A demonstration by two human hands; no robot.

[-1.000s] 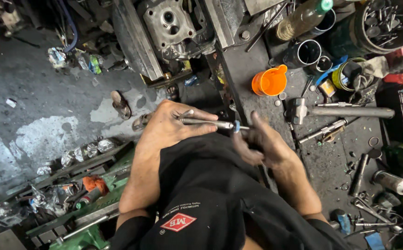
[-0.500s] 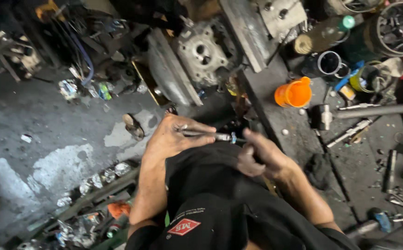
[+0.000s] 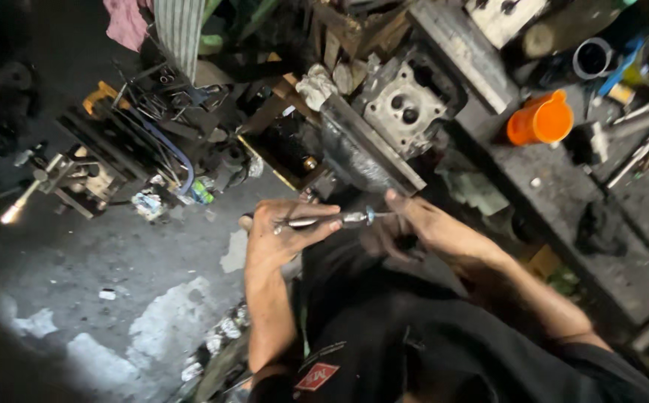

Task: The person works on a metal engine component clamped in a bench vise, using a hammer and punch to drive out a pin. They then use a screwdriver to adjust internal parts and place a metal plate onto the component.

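My left hand [image 3: 283, 235] is closed around a slim shiny metal tool [image 3: 330, 219] that lies level in front of my chest. My right hand [image 3: 410, 224] pinches the tool's thin tip at its right end, where a small round collar sits on the shaft. Both hands hover over my dark shirt and above the oily concrete floor. What the tool's tip carries is too small to tell.
A grey metal engine head [image 3: 403, 104] rests on the bench edge just beyond my hands. An orange plastic cup [image 3: 541, 119] stands on the dark workbench [image 3: 563, 194] at right. Metal parts, hoses and a rack [image 3: 145, 134] crowd the floor at left. Cloths hang at top.
The view has swung to the left and down, so the bench and orange cup slid toward the right edge. Both hands keep the same hold on the tool.
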